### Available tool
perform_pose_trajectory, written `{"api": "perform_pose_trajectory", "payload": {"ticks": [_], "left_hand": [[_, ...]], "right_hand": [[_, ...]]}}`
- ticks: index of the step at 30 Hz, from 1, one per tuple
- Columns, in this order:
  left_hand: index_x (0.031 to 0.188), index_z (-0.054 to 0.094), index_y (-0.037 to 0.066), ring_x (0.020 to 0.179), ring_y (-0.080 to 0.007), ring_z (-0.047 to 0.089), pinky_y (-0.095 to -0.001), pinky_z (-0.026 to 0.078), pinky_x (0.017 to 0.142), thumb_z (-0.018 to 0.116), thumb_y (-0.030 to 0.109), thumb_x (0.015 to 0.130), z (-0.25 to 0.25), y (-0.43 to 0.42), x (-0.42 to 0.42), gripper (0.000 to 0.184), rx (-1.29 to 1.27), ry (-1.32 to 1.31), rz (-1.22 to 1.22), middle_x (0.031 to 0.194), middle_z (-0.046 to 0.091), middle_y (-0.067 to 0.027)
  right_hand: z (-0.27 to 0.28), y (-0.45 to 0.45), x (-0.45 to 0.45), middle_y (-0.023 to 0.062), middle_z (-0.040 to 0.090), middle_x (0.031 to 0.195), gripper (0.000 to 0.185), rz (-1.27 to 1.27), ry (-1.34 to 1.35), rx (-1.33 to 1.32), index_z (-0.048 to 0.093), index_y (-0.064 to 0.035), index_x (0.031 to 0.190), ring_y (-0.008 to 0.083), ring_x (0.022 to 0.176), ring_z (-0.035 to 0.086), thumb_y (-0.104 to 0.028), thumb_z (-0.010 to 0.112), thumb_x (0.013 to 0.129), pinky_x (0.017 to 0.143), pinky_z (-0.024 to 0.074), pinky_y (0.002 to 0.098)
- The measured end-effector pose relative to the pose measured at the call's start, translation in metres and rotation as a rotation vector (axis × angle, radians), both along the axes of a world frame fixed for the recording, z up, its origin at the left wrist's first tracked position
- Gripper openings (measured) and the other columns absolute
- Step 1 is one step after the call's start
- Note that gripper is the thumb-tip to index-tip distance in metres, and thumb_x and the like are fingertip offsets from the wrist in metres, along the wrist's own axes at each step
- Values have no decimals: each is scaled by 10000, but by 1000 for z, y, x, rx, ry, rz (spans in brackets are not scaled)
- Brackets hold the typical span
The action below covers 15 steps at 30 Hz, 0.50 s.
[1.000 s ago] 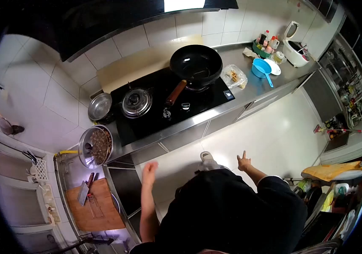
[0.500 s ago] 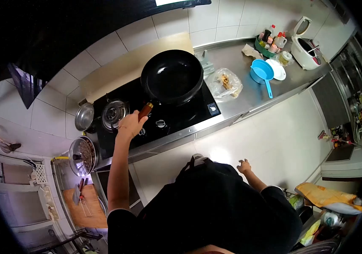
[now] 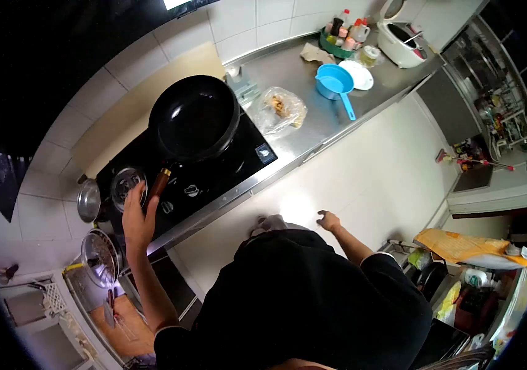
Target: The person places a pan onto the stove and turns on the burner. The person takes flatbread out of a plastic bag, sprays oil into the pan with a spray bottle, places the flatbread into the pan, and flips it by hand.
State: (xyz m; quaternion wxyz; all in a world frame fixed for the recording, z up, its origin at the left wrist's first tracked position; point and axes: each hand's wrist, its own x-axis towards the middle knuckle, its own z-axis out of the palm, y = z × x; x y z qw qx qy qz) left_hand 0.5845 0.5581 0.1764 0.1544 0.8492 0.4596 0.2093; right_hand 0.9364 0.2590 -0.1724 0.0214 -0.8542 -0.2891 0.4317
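A black wok (image 3: 194, 117) sits on the right burner of the black glass hob (image 3: 214, 176), its brown wooden handle (image 3: 160, 183) pointing toward me. My left hand (image 3: 139, 222) is beside the end of that handle with fingers stretched out and thumb apart, holding nothing. Beyond its fingertips lies the bare left burner (image 3: 129, 187). Off to the right, my right hand (image 3: 329, 221) hangs over the floor, fingers loosely bent and apart, with nothing in it.
On the steel counter right of the hob are a clear plastic bag (image 3: 279, 111) with brownish food, a blue ladle-like scoop (image 3: 335, 83), a white plate (image 3: 359, 75), bottles in a green basket (image 3: 336, 46) and an open rice cooker (image 3: 400, 44). A glass-lidded pot (image 3: 100, 258) stands left.
My left hand has let go of the wok handle and its fingers have straightened. The view has swung, so the hob and counter appear further left. My right hand stays empty.
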Motion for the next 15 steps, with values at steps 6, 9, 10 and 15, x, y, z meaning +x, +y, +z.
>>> {"api": "perform_pose_trajectory", "payload": {"ticks": [6, 9, 10, 15], "left_hand": [[902, 572, 58, 822, -217, 552, -306, 449, 710, 551, 109, 718, 51, -67, 41, 192, -381, -443, -756, 898, 563, -92], [921, 576, 108, 787, -179, 571, -286, 489, 680, 578, 141, 713, 80, -86, 79, 210, -285, -622, -1226, 905, 575, -71], [923, 573, 124, 791, -176, 572, -282, 495, 652, 583, 194, 714, 96, -87, 91, 220, -162, -632, -1322, 901, 577, -52], [903, 552, 69, 693, -158, 519, -241, 452, 620, 518, 204, 744, 130, -105, 127, 211, -270, -1029, -1398, 854, 511, -46]], "right_hand": [[40, 4, -21, 109, 244, 1302, 759, 315, -128, -192, 68, -202, 1310, 271, 1198, 244, -176, 507, 692, 939, 140, 575], [54, 10, -22, 121, 72, 1358, 798, 336, -103, -282, 53, -167, 1311, 313, 1234, 132, -268, 555, 698, 942, 152, 568], [51, 8, -20, 129, 122, 1347, 807, 324, -128, -255, 76, -162, 1308, 316, 1225, 163, -319, 574, 693, 937, 170, 565], [50, 14, -9, 134, 268, 1289, 601, 183, -196, -43, 308, -157, 1234, 293, 1190, 255, -273, 540, 692, 941, 216, 525]]}}
